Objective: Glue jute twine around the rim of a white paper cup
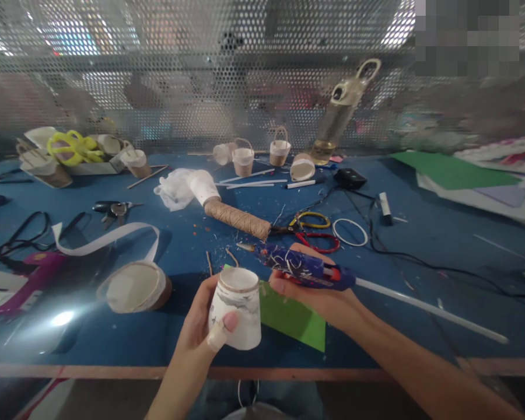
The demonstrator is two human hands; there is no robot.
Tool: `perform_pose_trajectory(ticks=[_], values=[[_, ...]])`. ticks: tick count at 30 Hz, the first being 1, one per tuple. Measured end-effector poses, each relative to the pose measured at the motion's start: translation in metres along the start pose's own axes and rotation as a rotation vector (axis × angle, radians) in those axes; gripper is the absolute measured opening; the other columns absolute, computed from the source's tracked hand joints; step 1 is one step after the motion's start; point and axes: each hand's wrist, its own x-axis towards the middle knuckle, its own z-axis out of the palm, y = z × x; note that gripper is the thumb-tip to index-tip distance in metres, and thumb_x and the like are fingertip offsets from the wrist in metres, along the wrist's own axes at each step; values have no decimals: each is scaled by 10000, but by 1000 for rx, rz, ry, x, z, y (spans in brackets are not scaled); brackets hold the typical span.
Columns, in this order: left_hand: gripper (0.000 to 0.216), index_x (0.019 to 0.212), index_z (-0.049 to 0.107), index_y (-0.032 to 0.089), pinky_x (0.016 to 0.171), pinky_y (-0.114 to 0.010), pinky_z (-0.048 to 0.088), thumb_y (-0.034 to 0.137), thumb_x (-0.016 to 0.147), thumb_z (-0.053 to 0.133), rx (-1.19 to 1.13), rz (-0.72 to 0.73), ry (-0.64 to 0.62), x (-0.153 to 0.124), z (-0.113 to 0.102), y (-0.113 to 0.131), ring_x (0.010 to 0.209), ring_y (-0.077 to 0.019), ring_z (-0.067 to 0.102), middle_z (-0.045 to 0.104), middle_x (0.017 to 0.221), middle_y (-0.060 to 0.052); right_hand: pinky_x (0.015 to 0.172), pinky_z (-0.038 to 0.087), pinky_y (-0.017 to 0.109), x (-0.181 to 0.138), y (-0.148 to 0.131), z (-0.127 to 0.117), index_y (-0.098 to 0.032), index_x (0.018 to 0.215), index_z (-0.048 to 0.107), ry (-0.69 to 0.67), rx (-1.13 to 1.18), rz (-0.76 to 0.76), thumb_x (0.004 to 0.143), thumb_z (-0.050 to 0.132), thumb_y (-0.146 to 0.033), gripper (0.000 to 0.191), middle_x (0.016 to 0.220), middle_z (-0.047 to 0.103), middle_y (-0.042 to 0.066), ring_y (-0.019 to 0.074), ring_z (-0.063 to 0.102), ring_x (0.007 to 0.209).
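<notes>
My left hand [205, 321] is closed around a white paper cup [240, 318], which stands upside down or upright, I cannot tell, with a brown line near its top rim. A bandage wraps the left thumb. In my right hand [306, 286] is a blue hot glue gun [301, 265], its nozzle pointing left above the cup and a long glue stick [433, 309] out of its back. Beneath the hands lies a green paper sheet [295, 318]. Beyond the nozzle rests a roll of brown twine [238, 219], near scissors [317, 239] with red and yellow handles.
A twine-wrapped cup [137, 289] with white ribbon [109, 242] stands at left, near a purple glue gun [28, 280] and keys [118, 211]. Small cup baskets [244, 161] and a leaning bottle [339, 116] line the perforated metal screen [192, 76]. A black cable [420, 259] crosses the right side.
</notes>
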Motion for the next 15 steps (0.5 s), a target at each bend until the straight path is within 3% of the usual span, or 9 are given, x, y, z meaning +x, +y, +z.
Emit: perform_pose_trajectory(ticks=[15], values=[[469, 1211, 783, 295, 872, -294, 548, 510, 805, 878, -28, -20, -45, -1, -2, 2, 1062, -272, 740, 816, 1151, -49, 578, 506, 278, 4, 5, 10, -235, 786, 602, 0, 38, -29, 823, 825, -331, 246, 707, 616, -36, 131, 559, 624]])
